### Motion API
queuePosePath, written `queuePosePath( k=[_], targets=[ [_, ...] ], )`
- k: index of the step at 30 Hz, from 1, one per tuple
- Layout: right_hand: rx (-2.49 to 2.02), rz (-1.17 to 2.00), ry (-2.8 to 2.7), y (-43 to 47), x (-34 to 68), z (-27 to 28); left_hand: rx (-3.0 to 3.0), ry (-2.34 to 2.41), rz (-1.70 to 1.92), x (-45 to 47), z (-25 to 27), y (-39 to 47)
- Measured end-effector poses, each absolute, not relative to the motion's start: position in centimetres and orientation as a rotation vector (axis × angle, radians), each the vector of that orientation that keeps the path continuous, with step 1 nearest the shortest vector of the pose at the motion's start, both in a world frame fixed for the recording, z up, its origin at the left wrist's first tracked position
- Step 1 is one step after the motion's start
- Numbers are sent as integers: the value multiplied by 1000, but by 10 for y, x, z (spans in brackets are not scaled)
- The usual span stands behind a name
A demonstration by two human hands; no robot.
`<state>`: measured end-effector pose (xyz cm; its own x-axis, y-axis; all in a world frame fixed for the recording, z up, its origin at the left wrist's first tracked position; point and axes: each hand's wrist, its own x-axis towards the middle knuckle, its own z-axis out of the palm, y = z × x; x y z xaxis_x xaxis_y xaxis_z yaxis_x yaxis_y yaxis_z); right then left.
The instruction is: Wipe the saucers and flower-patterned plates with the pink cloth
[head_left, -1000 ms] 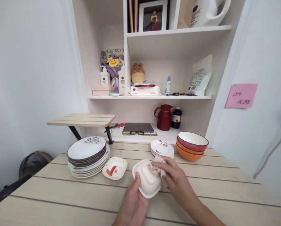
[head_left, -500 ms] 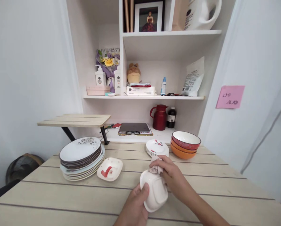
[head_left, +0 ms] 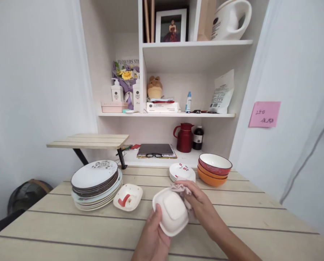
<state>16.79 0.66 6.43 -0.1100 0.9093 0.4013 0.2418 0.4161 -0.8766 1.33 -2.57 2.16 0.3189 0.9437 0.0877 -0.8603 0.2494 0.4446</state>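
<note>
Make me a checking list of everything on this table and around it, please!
Surface: pale wooden slatted table, dishes along its far side.
Job's things: white square ceramic dish, underside facing the camera; crumpled pinkish cloth against its far edge.
Clutter: stack of round plates; small square dish with red mark; small flowered plates; stacked red and orange bowls.
Grippers: left hand holds the dish; right hand presses the cloth.
Cables: nothing seen.
Surroundings: white shelves with red jug; pink sticky note on the wall.

Plate stack [head_left: 96, 183], 3 nested bowls [head_left: 214, 169] — perhaps a tablet [head_left: 155, 149] behind.
</note>
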Motion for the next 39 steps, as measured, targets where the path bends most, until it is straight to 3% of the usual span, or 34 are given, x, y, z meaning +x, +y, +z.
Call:
queuePosePath(
  k=[5, 12, 14, 17, 21, 24, 29, 34, 39],
  targets=[
    [-1012, 882, -1528, 5, 151, 39, 349, 65, 1457, -5, 29, -11],
    [-904, 174, -2167, -23, 126, 18, 309, 381, 1404, -10, 38, -17],
    [-888, 137, -2234, -26, 124, 22, 320, 471, 1386, -6, 38, -22],
    [-991, 511, -2075, -29, 124, 38, 371, 481, 1380, 2, 33, -25],
    [-1041, 1138, -1427, -26, 129, 56, 505, 439, 1351, 10, 30, -23],
    [-966, 1193, -1223, -21, 132, 55, 571, 468, 1458, 7, 33, -24],
    [-1013, 1445, -1649, -14, 142, 52, 787, 885, 1659, -6, 40, -28],
    [-1152, 1228, -1432, -9, 160, 74, 1622, 1098, 1646, -10, 38, -29],
    [-758, 1853, -912, -15, 159, 81, 2782, 821, 1322, -8, 37, -20]
  ],
)
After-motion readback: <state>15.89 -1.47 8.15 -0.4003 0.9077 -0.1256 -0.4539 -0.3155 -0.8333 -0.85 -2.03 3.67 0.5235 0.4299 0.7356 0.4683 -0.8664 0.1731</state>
